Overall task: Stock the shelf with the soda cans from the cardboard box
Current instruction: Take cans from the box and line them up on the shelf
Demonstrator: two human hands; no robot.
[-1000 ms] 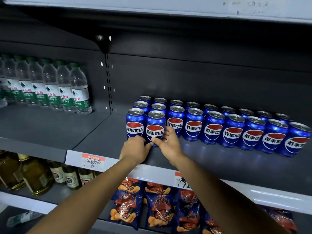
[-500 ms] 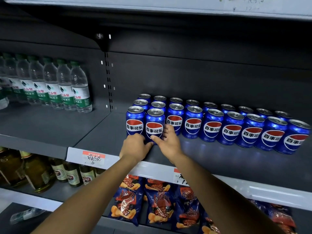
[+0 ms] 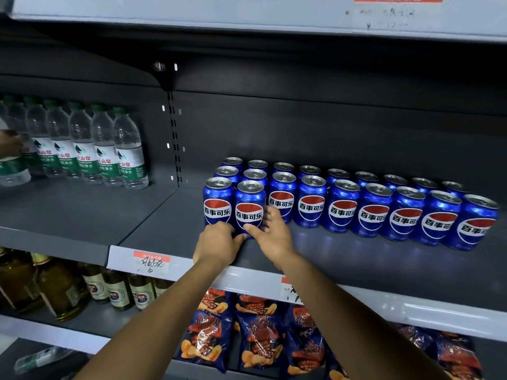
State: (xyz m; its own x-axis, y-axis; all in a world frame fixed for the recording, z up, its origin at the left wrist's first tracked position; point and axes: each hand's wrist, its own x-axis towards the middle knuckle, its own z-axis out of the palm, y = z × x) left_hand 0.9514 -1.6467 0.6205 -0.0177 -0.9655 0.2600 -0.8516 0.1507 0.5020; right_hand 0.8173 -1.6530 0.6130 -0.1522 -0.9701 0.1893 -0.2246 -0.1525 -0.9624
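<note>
Blue soda cans (image 3: pixel 343 207) stand in rows on the dark grey shelf (image 3: pixel 356 264), labels facing out. Two cans stand in front of the rows at the left end. My left hand (image 3: pixel 219 244) is curled against the base of the front-left can (image 3: pixel 218 201); its fingertips are hidden. My right hand (image 3: pixel 271 233) grips the second front can (image 3: pixel 249 207) low down, thumb on its front and fingers round its right side. The cardboard box is out of view.
Water bottles (image 3: pixel 104 149) line the shelf section to the left, where another person's hand (image 3: pixel 9 142) holds a bottle at the frame edge. Bare shelf lies left of and in front of the cans. Below are glass bottles (image 3: pixel 118 290) and snack bags (image 3: pixel 258 335). A price strip (image 3: pixel 151 263) runs along the shelf edge.
The view has tilted up a little. Both hands stay at the bases of the two front cans, barely moved. Another person's hand has appeared at the far left.
</note>
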